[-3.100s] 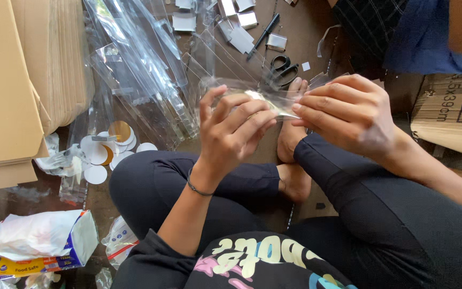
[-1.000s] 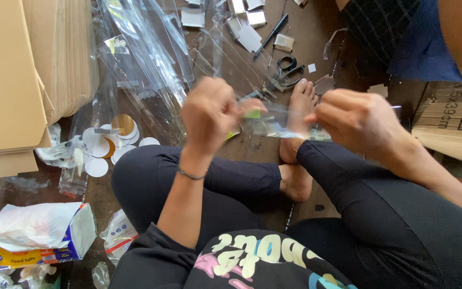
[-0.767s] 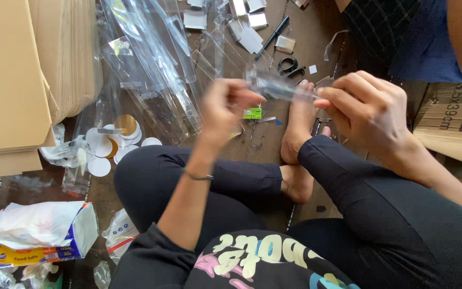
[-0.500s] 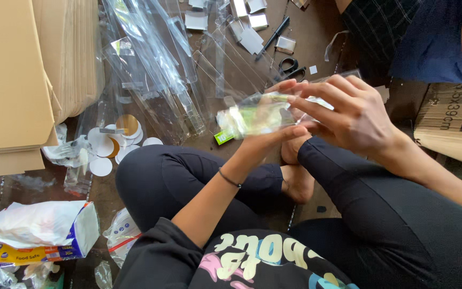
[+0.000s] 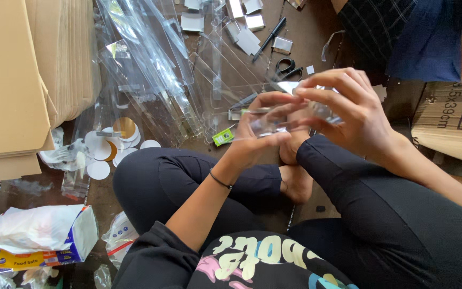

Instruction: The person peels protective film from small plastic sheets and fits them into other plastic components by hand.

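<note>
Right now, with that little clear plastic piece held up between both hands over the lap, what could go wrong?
The clear plastic piece is pinched only by the fingertips of the left hand and right hand; it may well slip.

If dropped, it could be hard to find among the clear plastic sleeves spread on the floor.

The scissors lie just beyond the bare foot, so a reach or shift forward might catch them.

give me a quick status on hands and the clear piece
Left hand and right hand both gripping clear plastic piece over lap. Nothing in the way.
</note>
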